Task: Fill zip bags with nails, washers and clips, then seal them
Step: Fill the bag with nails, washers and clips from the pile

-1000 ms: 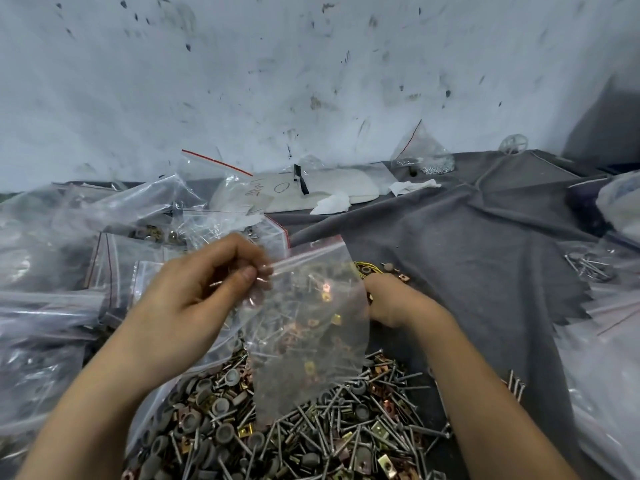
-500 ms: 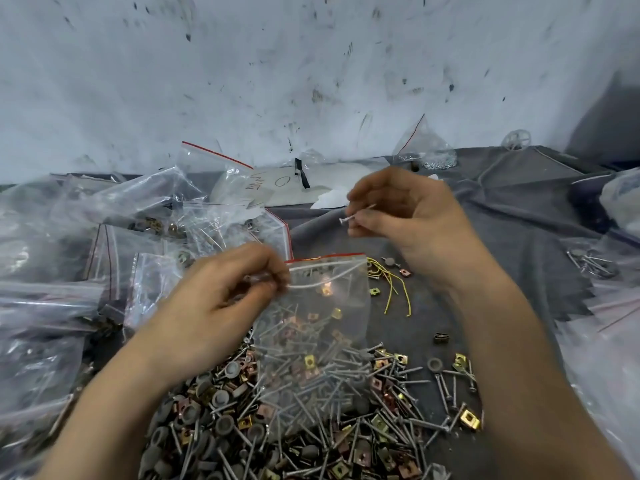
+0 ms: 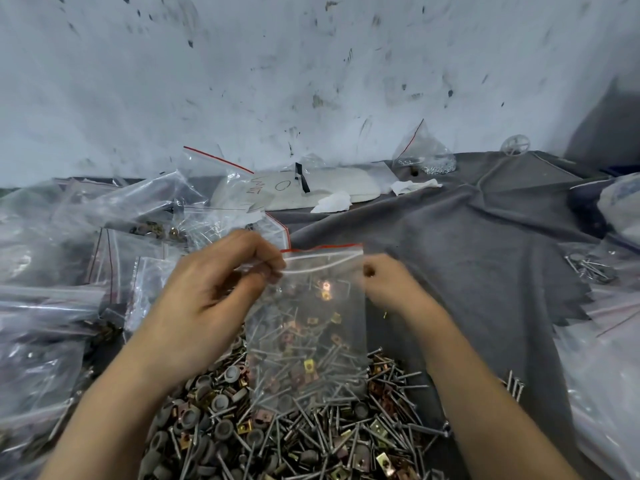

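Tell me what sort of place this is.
Likely a small hardware packing bench: a loose heap of nails, washers and clips on a grey cloth, filled zip bags piled at the left, an open bag pinched in the left hand.

Left hand (image 3: 239,289) pinches 1 zip bag (image 3: 311,341) at top corner, mouth open, above nail-washer-clip pile (image 3: 294,434); blurred right hand (image 3: 391,285) beside bag's right edge.

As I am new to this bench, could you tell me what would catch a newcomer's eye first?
The clear zip bag, red-edged and open-mouthed, hangs at centre, pinched by the left hand. Below it sprawls a pile of nails, washers and clips; filled bags crowd the left side.
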{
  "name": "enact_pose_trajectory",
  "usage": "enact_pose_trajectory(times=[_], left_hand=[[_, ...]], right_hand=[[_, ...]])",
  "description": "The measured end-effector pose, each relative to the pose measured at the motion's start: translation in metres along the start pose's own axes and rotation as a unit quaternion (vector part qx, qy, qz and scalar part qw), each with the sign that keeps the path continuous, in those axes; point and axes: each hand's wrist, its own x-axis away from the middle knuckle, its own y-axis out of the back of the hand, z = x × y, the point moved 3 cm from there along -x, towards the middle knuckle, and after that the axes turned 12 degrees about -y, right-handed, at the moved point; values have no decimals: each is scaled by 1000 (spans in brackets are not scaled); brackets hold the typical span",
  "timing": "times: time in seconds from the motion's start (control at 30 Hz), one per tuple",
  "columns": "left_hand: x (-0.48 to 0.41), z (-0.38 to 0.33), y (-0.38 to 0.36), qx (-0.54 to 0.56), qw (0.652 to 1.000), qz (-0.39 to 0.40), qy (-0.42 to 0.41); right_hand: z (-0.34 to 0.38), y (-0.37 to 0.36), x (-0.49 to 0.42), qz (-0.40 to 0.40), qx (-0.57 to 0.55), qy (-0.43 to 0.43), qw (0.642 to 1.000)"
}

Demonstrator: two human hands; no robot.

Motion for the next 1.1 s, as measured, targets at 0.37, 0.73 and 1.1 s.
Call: enact_pose_trajectory(times=[0.37,0.73,1.1], left_hand=[[0,-3,2,-6,1000,4,4],[-1,-7,-3,-30,999,25,-20],[-2,-8,3,-20,999,-21,-46]], right_hand=[[-8,-26,-8,-13,82,-80,993],[77,75,99,21,-242,259,935],[65,71,79,9,-253,176,951]])
